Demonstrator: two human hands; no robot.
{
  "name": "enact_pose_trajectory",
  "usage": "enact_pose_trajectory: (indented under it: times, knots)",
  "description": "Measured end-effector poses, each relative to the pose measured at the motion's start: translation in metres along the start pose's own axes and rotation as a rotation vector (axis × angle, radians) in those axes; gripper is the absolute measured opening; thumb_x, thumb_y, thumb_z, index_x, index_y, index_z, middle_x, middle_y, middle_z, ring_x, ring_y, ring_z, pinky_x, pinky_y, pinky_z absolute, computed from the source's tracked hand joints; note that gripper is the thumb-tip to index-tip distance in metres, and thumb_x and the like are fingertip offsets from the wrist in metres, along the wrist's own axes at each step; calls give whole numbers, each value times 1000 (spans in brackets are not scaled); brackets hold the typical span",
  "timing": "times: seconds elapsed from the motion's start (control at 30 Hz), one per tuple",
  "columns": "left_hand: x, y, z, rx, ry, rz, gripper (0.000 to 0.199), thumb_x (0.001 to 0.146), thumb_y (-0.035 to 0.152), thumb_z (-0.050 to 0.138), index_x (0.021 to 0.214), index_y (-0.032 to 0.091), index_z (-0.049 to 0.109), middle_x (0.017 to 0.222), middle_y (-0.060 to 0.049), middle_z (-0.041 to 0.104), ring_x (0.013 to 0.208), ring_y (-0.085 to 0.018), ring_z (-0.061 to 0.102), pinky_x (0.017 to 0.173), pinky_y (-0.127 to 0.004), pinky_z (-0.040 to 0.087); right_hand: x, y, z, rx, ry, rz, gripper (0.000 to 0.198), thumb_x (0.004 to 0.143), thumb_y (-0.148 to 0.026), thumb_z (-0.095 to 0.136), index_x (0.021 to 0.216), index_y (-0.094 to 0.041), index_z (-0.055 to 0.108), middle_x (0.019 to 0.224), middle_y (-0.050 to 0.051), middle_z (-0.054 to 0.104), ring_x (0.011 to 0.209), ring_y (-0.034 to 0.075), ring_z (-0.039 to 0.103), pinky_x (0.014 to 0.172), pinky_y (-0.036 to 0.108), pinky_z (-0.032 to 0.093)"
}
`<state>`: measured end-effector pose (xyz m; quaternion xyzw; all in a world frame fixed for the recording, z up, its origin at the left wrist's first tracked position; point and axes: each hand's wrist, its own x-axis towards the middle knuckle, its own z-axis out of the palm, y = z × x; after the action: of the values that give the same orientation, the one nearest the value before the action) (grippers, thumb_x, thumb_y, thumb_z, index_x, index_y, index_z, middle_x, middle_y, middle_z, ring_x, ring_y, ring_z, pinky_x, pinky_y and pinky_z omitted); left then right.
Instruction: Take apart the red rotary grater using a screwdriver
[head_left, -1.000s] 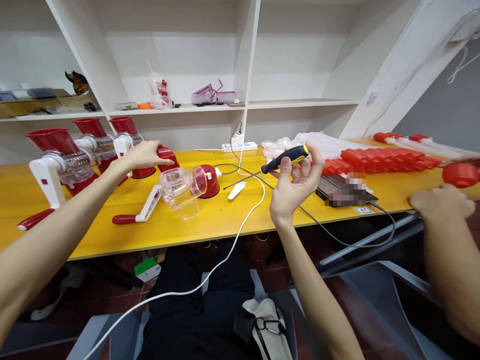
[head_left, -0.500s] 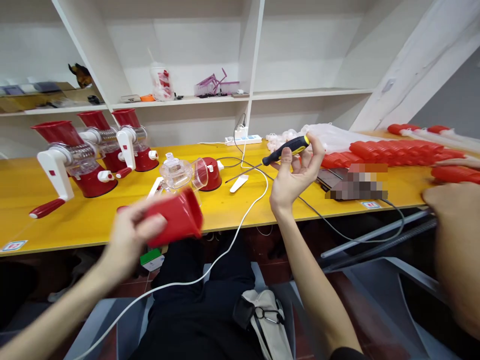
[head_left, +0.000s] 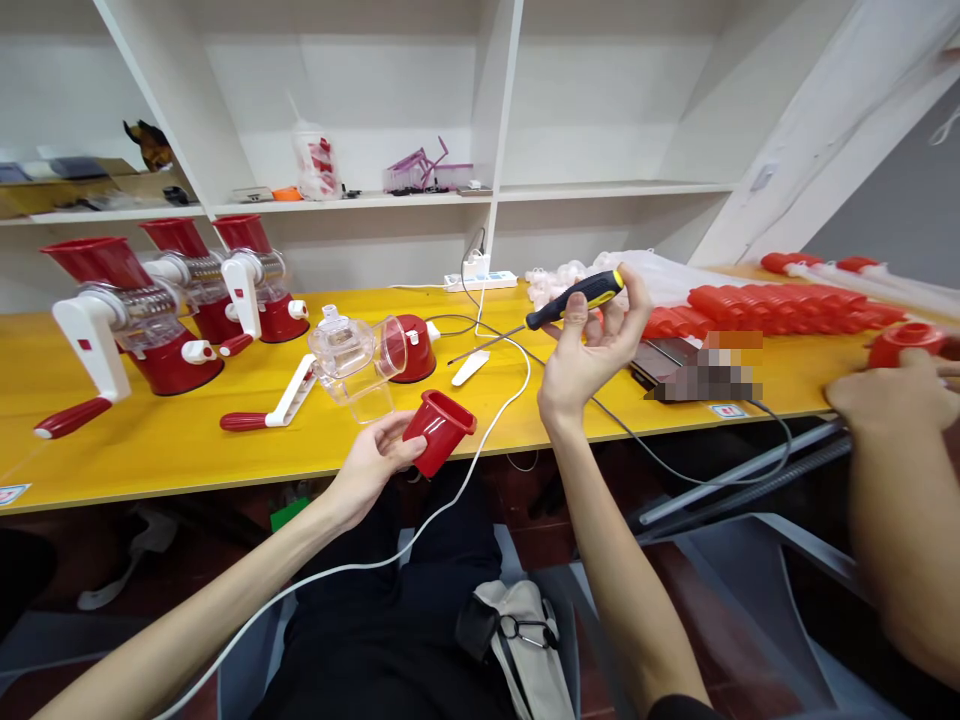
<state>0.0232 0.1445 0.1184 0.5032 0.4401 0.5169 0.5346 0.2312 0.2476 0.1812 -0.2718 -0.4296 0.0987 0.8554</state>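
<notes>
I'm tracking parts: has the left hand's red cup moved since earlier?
Yes, rightward and nearer: the red cup was left of the red base, now in front of it.

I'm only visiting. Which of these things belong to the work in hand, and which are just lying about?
Seemingly part of the work:
red open-ended piece, in the left hand
screwdriver, in the right hand
clear housing
red-handled crank
red base

Apparently just lying about:
purple plastic pieces
orange item
power strip

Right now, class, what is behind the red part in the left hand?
The yellow table shows behind the red part; the stretch of edge directly behind it is covered.
</notes>
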Motion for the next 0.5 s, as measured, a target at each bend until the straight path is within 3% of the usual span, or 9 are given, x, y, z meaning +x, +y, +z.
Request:
enact_pose_trajectory:
  times: [0.23,0.5]
  knots:
    - [23,-6,-11,191,-125,66,65,76,57,76,126,18,62,136,-14,64,126,-34,61,105,-46,52,2,1,0,61,27,14,35,85,-33,63,117,-25,51,113,5,64,95,14,69,61,23,62]
    - [48,-25,-13,262,-140,187,58,82,44,73,126,20,45,142,-15,55,133,-28,55,113,-45,44,6,-1,-2,104,70,55,42,85,-34,64,122,-21,48,113,6,62,93,12,68,60,21,62]
